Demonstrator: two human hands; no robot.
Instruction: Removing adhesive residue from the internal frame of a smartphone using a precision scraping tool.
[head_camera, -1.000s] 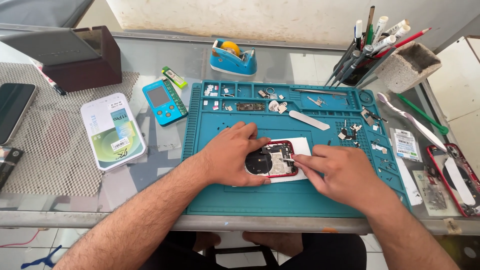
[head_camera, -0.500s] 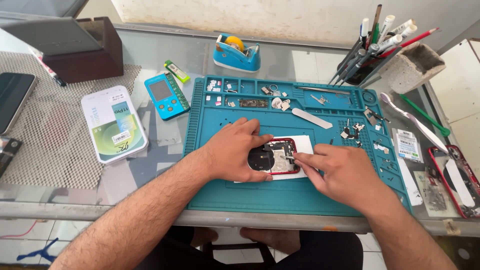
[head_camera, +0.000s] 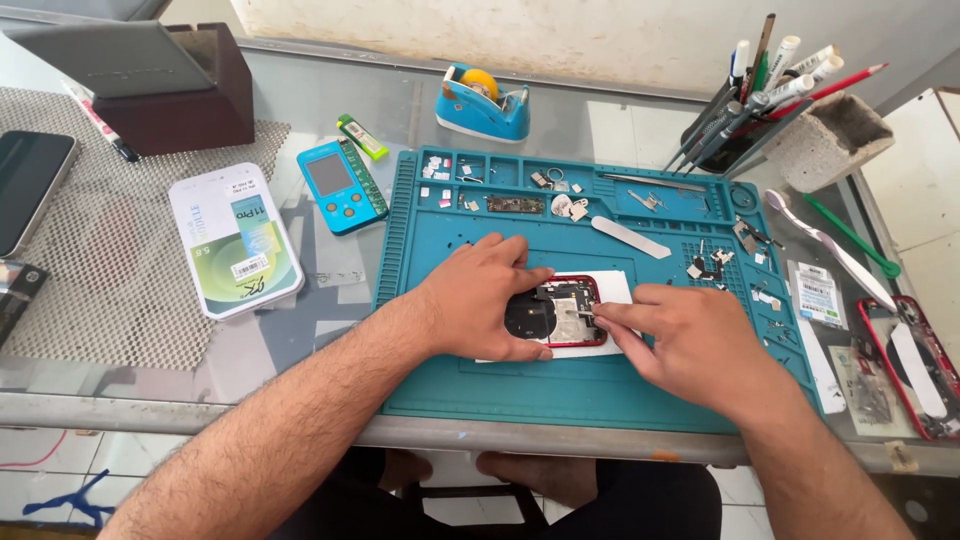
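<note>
An opened red phone body (head_camera: 560, 310) lies on a white sheet (head_camera: 618, 288) in the middle of the teal work mat (head_camera: 560, 385); its dark round coil and metal parts show inside. My left hand (head_camera: 475, 297) rests flat on the phone's left end, thumb along its near edge, holding it down. My right hand (head_camera: 690, 345) sits at the phone's right end with the fingertips pinched against the inner parts near the frame. Whether a small part is between those fingertips is too small to tell.
The mat's back trays hold small screws, brackets and a metal spudger (head_camera: 630, 237). A blue tester (head_camera: 340, 185), white box (head_camera: 235, 240), tape dispenser (head_camera: 483, 102) and tool cup (head_camera: 835, 140) stand around. Another red phone frame (head_camera: 915, 365) lies far right. A dark phone (head_camera: 30, 185) lies far left.
Both hands stay on the red phone. The right hand's fingertips have shifted slightly on the phone's right end; the view has moved a little.
</note>
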